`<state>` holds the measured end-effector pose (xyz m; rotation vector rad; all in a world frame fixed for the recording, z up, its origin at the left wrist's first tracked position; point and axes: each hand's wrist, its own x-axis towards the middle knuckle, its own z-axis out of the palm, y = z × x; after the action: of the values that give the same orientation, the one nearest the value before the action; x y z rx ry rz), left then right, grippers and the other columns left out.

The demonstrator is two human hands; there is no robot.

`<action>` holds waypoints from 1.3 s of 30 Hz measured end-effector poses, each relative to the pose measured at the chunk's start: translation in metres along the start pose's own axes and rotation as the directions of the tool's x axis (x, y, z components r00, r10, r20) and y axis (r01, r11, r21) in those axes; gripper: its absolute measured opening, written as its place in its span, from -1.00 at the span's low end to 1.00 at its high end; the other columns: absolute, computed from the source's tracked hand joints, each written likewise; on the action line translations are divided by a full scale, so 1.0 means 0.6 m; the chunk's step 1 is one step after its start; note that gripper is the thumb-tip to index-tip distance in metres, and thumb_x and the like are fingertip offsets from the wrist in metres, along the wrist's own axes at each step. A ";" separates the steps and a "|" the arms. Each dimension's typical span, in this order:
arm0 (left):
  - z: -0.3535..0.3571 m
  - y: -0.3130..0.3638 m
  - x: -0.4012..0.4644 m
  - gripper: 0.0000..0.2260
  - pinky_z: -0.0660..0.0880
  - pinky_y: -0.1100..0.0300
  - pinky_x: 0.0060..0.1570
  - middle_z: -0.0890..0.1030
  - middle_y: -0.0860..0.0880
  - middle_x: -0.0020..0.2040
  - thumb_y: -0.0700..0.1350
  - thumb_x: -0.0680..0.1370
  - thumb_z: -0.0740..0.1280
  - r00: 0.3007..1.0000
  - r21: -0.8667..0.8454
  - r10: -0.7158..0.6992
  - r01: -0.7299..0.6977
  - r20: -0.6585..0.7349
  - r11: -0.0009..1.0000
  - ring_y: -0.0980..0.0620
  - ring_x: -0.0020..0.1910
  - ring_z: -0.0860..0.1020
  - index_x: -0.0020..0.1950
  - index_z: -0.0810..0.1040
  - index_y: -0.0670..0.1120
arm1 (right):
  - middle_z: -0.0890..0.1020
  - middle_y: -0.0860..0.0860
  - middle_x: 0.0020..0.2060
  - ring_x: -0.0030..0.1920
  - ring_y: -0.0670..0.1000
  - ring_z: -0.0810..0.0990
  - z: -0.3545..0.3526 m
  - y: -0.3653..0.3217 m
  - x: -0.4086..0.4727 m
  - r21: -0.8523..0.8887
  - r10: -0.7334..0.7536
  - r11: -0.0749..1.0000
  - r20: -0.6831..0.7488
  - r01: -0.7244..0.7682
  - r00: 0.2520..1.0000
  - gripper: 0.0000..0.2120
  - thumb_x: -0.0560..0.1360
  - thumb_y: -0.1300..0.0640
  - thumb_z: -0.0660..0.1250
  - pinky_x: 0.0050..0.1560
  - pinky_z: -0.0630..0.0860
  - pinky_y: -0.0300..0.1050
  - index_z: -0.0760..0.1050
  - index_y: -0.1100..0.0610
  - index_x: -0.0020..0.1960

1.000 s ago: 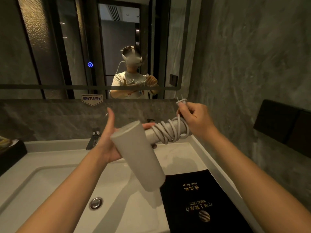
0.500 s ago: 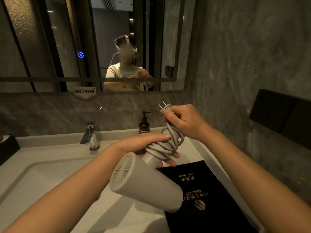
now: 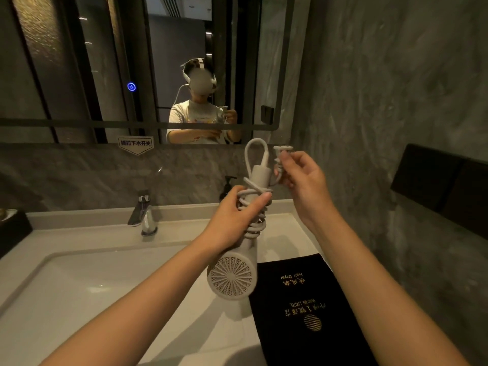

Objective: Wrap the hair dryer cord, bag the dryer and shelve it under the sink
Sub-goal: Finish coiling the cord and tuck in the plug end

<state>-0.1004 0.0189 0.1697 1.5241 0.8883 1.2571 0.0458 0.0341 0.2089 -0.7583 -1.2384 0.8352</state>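
A pale grey hair dryer (image 3: 233,276) hangs upside down above the counter, its handle pointing up and its round grille facing me. My left hand (image 3: 232,220) grips the handle over the cord (image 3: 254,225), which is coiled around it several times. A short cord loop rises above the handle's end. My right hand (image 3: 301,180) pinches the plug (image 3: 282,149) just right of that loop. A flat black cloth bag (image 3: 303,307) with gold lettering lies on the counter below right of the dryer.
The white sink basin (image 3: 87,281) lies at lower left, with a chrome tap (image 3: 144,215) behind it. A dark pump bottle (image 3: 227,187) stands behind my left hand. A mirror hangs above, a dark box (image 3: 12,228) sits far left, and a stone wall closes the right.
The dryer has swung from lying sideways to handle-up with the grille toward me. My left hand has shifted onto the wrapped handle, and my right hand has lifted the plug end.
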 end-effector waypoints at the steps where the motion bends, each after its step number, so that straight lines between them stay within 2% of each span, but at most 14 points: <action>1: 0.001 0.002 -0.001 -0.67 0.50 0.29 -0.36 0.62 -0.07 -0.20 -0.06 0.50 0.39 1.000 0.012 0.020 -0.020 -0.021 1.000 0.14 -0.33 0.58 0.17 0.44 -0.19 | 0.58 -0.10 -0.34 -0.28 -0.10 0.52 0.001 -0.001 -0.001 -0.030 -0.024 0.999 0.020 0.024 1.000 -0.89 0.50 0.08 0.35 -0.17 0.46 -0.15 0.49 0.07 -0.18; 6: -0.010 -0.003 0.000 -0.61 0.53 0.10 -0.30 0.63 -0.09 -0.15 -0.01 0.46 0.44 0.989 0.189 0.121 -0.102 -0.089 0.977 0.07 -0.31 0.56 0.22 0.41 -0.05 | 0.55 -0.04 -0.33 -0.36 -0.24 0.51 0.004 -0.008 -0.011 -0.193 -0.134 0.970 0.074 0.146 0.988 -0.87 0.53 0.18 0.32 -0.30 0.44 -0.39 0.44 0.20 -0.16; 10: -0.018 0.001 0.002 -0.61 0.53 0.15 -0.34 0.63 -0.08 -0.16 -0.02 0.45 0.46 0.984 0.251 0.148 -0.120 -0.095 0.961 0.05 -0.35 0.57 0.20 0.42 -0.04 | 0.56 -0.05 -0.34 -0.38 -0.27 0.51 0.008 -0.020 -0.008 -0.284 -0.114 0.946 0.163 0.157 0.980 -0.88 0.52 0.20 0.33 -0.32 0.42 -0.43 0.46 0.23 -0.15; 13: -0.028 0.000 -0.003 -0.59 0.57 0.02 -0.30 0.64 -0.09 -0.14 -0.04 0.45 0.47 0.983 0.297 0.175 -0.151 -0.055 0.943 -0.10 -0.28 0.61 0.22 0.42 -0.02 | 0.58 -0.04 -0.34 -0.38 -0.25 0.51 0.002 -0.027 -0.002 -0.330 -0.066 0.936 0.181 0.124 0.981 -0.84 0.52 0.17 0.34 -0.32 0.44 -0.39 0.48 0.28 -0.13; 15: -0.033 -0.001 -0.008 -0.57 0.57 -0.01 -0.30 0.64 -0.10 -0.13 -0.03 0.44 0.47 0.985 0.322 0.172 -0.164 0.003 0.933 -0.13 -0.25 0.62 0.25 0.40 0.04 | 0.58 -0.13 -0.39 -0.39 -0.24 0.50 -0.008 -0.031 0.001 -0.321 -0.037 0.942 0.178 0.093 0.983 -0.83 0.53 0.15 0.31 -0.31 0.44 -0.34 0.47 0.26 -0.12; 18: -0.039 -0.004 -0.009 -0.45 0.62 0.05 -0.28 0.63 -0.02 -0.04 0.00 0.44 0.47 0.983 0.382 0.175 -0.182 0.052 0.906 -0.04 -0.25 0.63 0.36 0.33 0.11 | 0.60 -0.07 -0.30 -0.33 -0.21 0.52 -0.018 -0.038 0.003 -0.342 -0.022 0.934 0.230 0.102 0.973 -0.87 0.54 0.14 0.29 -0.29 0.46 -0.32 0.46 0.20 -0.11; 21: -0.039 -0.010 -0.008 -0.24 0.63 0.16 -0.21 0.56 0.12 0.16 0.02 0.43 0.47 0.981 0.363 0.173 -0.193 0.087 0.911 0.07 -0.16 0.64 0.51 0.10 0.22 | 0.62 0.10 -0.21 -0.22 -0.06 0.56 -0.025 -0.040 0.004 -0.359 0.007 0.929 0.272 0.094 0.962 -0.89 0.48 0.09 0.35 -0.25 0.48 -0.21 0.45 0.10 -0.12; 23: -0.037 -0.015 -0.010 -0.17 0.64 0.11 -0.13 0.52 0.19 0.22 0.04 0.43 0.47 0.977 0.367 0.185 -0.210 0.102 0.906 0.13 -0.06 0.63 0.52 0.00 0.28 | 0.65 0.08 -0.25 -0.24 -0.07 0.59 -0.031 -0.041 0.005 -0.363 0.055 0.930 0.272 0.050 0.961 -0.75 0.38 -0.02 0.39 -0.22 0.48 -0.15 0.44 0.07 -0.04; 25: -0.036 -0.022 -0.011 -0.15 0.60 0.10 0.04 0.51 0.17 0.28 0.08 0.42 0.46 0.970 0.426 0.218 -0.243 0.107 0.872 0.20 0.08 0.58 0.53 -0.02 0.27 | 0.67 0.00 -0.31 -0.28 -0.14 0.60 -0.038 -0.043 0.007 -0.416 0.121 0.909 0.292 0.012 0.949 -0.56 0.32 -0.07 0.39 -0.19 0.47 -0.14 0.45 0.08 0.13; 27: -0.035 -0.029 -0.011 -0.15 0.52 0.13 0.17 0.49 0.14 0.33 0.11 0.42 0.46 0.960 0.493 0.259 -0.278 0.109 0.824 0.21 0.18 0.52 0.54 -0.02 0.25 | 0.65 0.14 -0.27 -0.22 -0.08 0.59 -0.044 -0.043 0.007 -0.457 0.175 0.889 0.329 -0.005 0.928 -0.49 0.32 -0.08 0.39 -0.16 0.48 -0.13 0.48 0.06 0.23; 29: -0.034 -0.037 -0.011 -0.16 0.49 0.07 0.18 0.49 0.09 0.34 0.14 0.42 0.45 0.950 0.535 0.293 -0.303 0.106 0.789 0.15 0.21 0.51 0.53 -0.02 0.26 | 0.61 0.30 -0.14 -0.16 0.00 0.57 -0.047 -0.047 0.005 -0.471 0.196 0.882 0.366 -0.001 0.910 -0.63 0.36 -0.06 0.40 -0.15 0.47 -0.12 0.54 -0.05 0.15; 31: -0.030 -0.046 -0.010 -0.17 0.50 0.00 0.17 0.51 0.03 0.31 0.15 0.42 0.44 0.943 0.550 0.317 -0.317 0.099 0.772 0.09 0.20 0.51 0.53 -0.02 0.27 | 0.68 0.12 -0.10 -0.13 -0.06 0.63 -0.050 -0.051 0.005 -0.495 0.224 0.869 0.381 -0.007 0.897 -0.77 0.43 0.01 0.39 -0.12 0.49 -0.16 0.55 -0.13 0.08; 33: -0.029 -0.055 -0.007 -0.17 0.50 -0.04 0.13 0.52 -0.03 0.27 0.16 0.42 0.43 0.938 0.577 0.336 -0.323 0.089 0.750 0.05 0.18 0.51 0.52 -0.03 0.30 | 0.70 -0.05 -0.09 -0.06 -0.09 0.64 -0.055 -0.053 0.005 -0.538 0.263 0.843 0.385 -0.017 0.885 -0.79 0.47 0.03 0.37 -0.07 0.50 -0.13 0.55 -0.17 0.08; 39: -0.027 -0.075 0.003 -0.25 0.52 -0.07 0.07 0.56 -0.03 0.19 0.25 0.40 0.39 0.940 0.591 0.335 -0.310 0.071 0.745 0.03 0.10 0.54 0.48 0.07 0.35 | 0.64 -0.03 0.02 0.07 0.02 0.58 -0.062 -0.049 0.002 -0.585 0.295 0.810 0.360 -0.032 0.885 -0.78 0.53 0.04 0.31 -0.06 0.49 -0.09 0.52 -0.17 0.15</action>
<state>-0.1146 0.0373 0.1281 2.2423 1.1527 1.3195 0.0863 0.0187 0.2281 -1.2203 -1.8949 0.8094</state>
